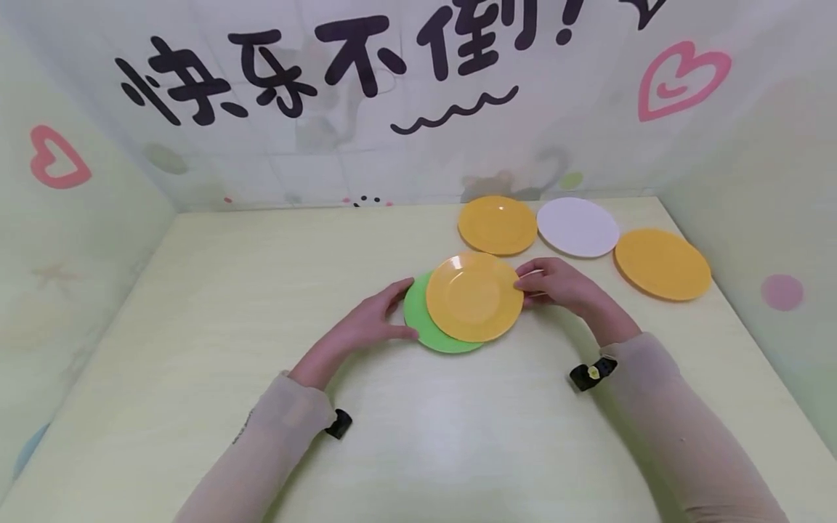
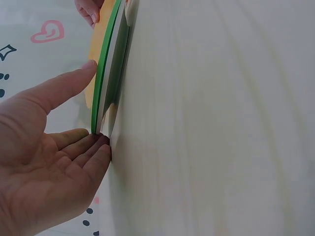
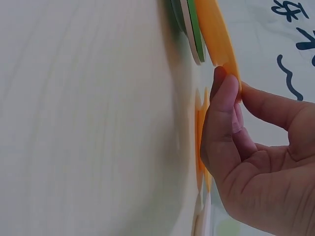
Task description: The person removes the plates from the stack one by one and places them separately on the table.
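Note:
In the head view an orange plate overlaps a green plate, shifted to its right. My right hand pinches the orange plate's right rim, thumb on top and fingers beneath; the right wrist view shows this orange plate tilted, its held edge apart from the green one. My left hand holds the green plate's left edge between thumb and fingers. Beneath that green plate, the left wrist view shows a white plate and a darker green surface, partly hidden.
Behind lie another orange plate and a white plate. A further orange plate lies by the right wall. The pale table meets printed walls at the back and sides.

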### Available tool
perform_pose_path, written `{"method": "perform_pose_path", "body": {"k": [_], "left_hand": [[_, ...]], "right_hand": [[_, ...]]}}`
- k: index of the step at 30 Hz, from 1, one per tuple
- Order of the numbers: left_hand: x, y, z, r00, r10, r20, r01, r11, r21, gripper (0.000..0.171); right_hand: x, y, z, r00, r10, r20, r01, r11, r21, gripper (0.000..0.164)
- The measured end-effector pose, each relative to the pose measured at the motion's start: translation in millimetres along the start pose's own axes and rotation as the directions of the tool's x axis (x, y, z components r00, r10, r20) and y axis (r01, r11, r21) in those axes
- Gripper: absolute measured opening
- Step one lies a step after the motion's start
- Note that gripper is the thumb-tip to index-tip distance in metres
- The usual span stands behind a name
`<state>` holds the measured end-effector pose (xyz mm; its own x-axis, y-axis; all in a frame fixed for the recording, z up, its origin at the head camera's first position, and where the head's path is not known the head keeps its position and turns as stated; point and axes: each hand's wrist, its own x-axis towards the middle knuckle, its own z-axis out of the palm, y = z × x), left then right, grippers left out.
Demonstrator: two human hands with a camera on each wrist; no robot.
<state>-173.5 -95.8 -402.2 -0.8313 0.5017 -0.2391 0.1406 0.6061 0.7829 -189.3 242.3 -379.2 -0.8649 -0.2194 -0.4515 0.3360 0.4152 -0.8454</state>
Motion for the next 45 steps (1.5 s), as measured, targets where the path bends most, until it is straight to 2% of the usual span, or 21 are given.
{"method": "perform_pose_path", "body": {"k": [11,23,28,36,45], "left_hand": [[-4.1,1.5,2.7,1.000,0.001,-0.006,-0.001,1.000,-0.012,0.096],[-2.1,1.3,-0.8,1.000,0.022,-0.013,-0.022,1.000,0.006,0.096],[-2.3,0.7,-0.4,1.000,0.025,-0.004,-0.025,1.000,0.005,0.096],[0.1,2.1,-2.3,1.000,0.028,-0.010,-0.028,1.000,0.010,0.094],[-1.2,-0.7,-0.6,1.000,0.021,-0.002,-0.021,1.000,0.018,0.094]], "right_hand": [[-25.8,28.9,-42.9,0.997,-0.021,-0.079,0.023,0.999,0.027,0.041],[-58.3,53.5,-88.5,0.990,0.033,-0.140,-0.036,0.999,-0.025,0.048],[-64.7,67.4,-102.6,0.987,0.056,-0.148,-0.058,0.998,-0.008,0.040],[-66.7,81.6,-114.7,0.985,0.089,-0.147,-0.083,0.996,0.044,0.022],[-68.4,85.1,-115.5,0.979,0.126,-0.159,-0.116,0.991,0.068,0.020]]}}
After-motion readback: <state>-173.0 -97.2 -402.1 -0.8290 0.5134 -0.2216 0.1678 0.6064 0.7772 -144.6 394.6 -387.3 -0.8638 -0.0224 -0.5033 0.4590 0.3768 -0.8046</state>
